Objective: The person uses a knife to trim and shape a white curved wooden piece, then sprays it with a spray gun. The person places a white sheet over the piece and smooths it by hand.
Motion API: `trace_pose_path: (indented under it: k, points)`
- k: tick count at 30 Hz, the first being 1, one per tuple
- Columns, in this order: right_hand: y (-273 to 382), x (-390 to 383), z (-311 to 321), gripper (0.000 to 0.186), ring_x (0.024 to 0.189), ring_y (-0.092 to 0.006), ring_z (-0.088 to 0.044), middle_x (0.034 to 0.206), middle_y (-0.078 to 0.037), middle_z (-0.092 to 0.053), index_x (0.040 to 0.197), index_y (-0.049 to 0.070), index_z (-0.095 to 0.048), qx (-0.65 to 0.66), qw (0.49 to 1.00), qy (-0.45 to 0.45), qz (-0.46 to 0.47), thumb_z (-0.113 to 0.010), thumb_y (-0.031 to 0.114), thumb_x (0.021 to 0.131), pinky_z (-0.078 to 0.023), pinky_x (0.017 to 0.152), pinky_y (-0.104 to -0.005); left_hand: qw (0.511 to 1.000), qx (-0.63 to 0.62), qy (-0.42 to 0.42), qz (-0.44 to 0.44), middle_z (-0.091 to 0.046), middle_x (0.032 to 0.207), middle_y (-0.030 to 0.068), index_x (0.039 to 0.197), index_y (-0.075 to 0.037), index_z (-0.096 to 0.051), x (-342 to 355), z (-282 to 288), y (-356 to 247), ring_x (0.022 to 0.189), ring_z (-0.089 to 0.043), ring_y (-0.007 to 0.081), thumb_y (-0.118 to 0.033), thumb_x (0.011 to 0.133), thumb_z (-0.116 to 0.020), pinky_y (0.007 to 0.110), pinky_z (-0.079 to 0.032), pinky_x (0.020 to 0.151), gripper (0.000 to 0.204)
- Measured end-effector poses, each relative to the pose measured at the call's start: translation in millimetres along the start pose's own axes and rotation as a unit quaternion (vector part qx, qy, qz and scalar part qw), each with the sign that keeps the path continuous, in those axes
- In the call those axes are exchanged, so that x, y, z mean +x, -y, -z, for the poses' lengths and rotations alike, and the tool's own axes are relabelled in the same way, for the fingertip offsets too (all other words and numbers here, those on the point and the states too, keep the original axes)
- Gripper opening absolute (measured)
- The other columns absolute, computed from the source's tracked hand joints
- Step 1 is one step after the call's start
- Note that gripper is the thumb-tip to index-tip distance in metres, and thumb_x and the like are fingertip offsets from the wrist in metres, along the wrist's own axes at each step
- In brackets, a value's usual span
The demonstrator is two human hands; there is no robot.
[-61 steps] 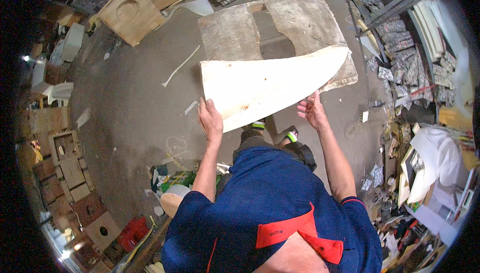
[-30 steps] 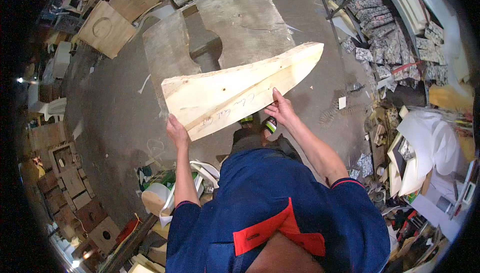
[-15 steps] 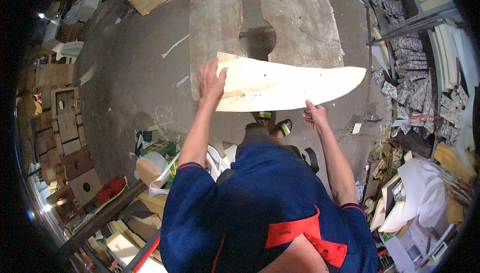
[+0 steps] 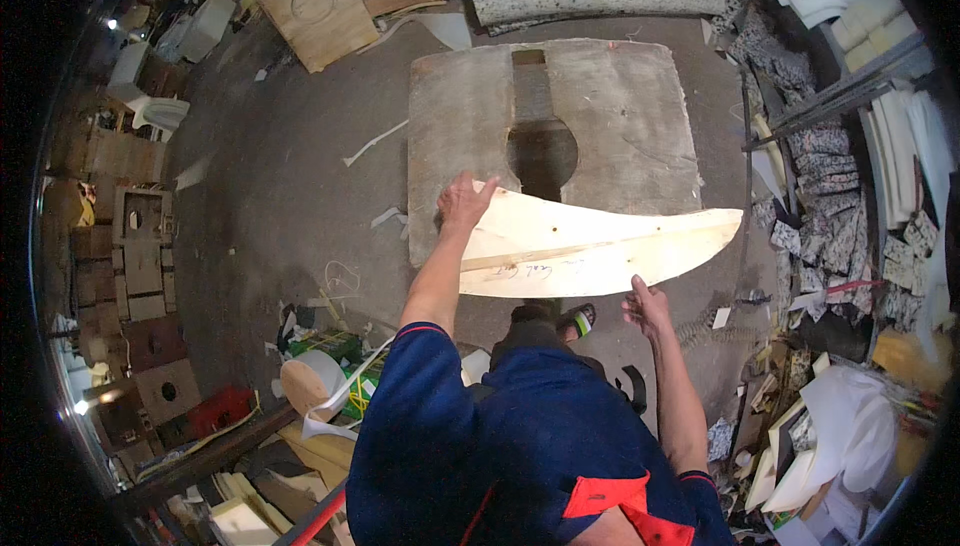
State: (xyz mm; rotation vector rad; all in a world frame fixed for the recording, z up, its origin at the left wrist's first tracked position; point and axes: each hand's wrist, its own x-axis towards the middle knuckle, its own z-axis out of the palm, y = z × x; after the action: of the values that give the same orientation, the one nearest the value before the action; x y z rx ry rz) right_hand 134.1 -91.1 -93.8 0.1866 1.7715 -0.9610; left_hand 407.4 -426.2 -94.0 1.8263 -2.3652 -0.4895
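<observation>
- Far left, along the wall, wooden boxes [image 4: 140,246] with square and round cut-outs are stacked, well apart from both hands.
- Up at the top left a square wooden panel with a round hole [image 4: 312,8] lies tilted on the floor [image 4: 270,186], which is grey concrete with a few pale strips scattered on it.
- Lower left, near the person's hip, a pale roll of tape or cord [image 4: 308,381] sits among green and white clutter.
- The left hand [image 4: 462,201] is raised in front of the person, fingers curled over the upper left corner of the curved wooden board [image 4: 590,246], gripping its edge from above.
- The curved wooden board is pale, long and crescent-like, broad at the left and tapering to a point at the right. It is held up in the air between the two hands, roughly level, in front of the person's chest.
- Beneath and beyond the board, a large grey slab with a keyhole-shaped cut-out [image 4: 555,116] lies flat on the floor; the board's upper edge overlaps the slab's lower part in the view.
- Just under the board, a foot in a sandal [image 4: 575,321] shows on the floor.
- The right hand [image 4: 648,308] holds the board's lower edge right of its middle, thumb up against the edge and fingers closed beneath it.
- The board's pointed tip reaches well past the right hand, toward the right.
- Far right, a rack of speckled stone pieces and white foam sheets [image 4: 860,96] lines the wall.
</observation>
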Motion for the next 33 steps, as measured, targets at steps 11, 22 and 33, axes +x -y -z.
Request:
trace_pose_path:
  k: [11, 22, 33]
  points:
    - [-2, 24, -6, 0.046, 0.081, -0.0129, -0.057, 0.094, -0.002, -0.064, 0.104, 0.007, -0.068, 0.154, 0.988, 0.017, 0.022, -0.07, 0.051, 0.09, -0.052, 0.067, -0.0316, 0.998, 0.02, -0.057, 0.009, -0.071, 0.093, 0.0235, 0.104, -0.002, -0.068, 18, -25, 23, 0.085, -0.068, 0.0417, -0.048, 0.099, -0.051, 0.052, -0.051, 0.075, 0.049]
    - [12, 25, 15, 0.06, 0.068, -0.0148, -0.061, 0.08, -0.013, -0.064, 0.105, -0.007, -0.067, -0.215, 0.962, -0.007, 0.171, -0.076, 0.047, 0.081, -0.049, 0.052, -0.0304, 0.998, 0.008, -0.015, 0.067, -0.066, 0.118, 0.0229, 0.135, -0.009, -0.053, -4, -2, -3, 0.107, -0.062, 0.0443, -0.044, 0.103, -0.041, 0.056, -0.046, 0.089, 0.048]
    - [-177, 35, 236, 0.047, 0.093, -0.0332, -0.071, 0.093, -0.017, -0.073, 0.093, 0.003, -0.074, -0.2, 0.947, -0.245, -0.06, -0.063, 0.048, 0.084, -0.054, 0.08, -0.0448, 0.988, 0.137, -0.064, 0.027, -0.058, 0.13, 0.0224, 0.136, -0.005, -0.053, -9, 21, -9, 0.115, -0.057, 0.0418, -0.043, 0.104, -0.041, 0.054, -0.046, 0.092, 0.051]
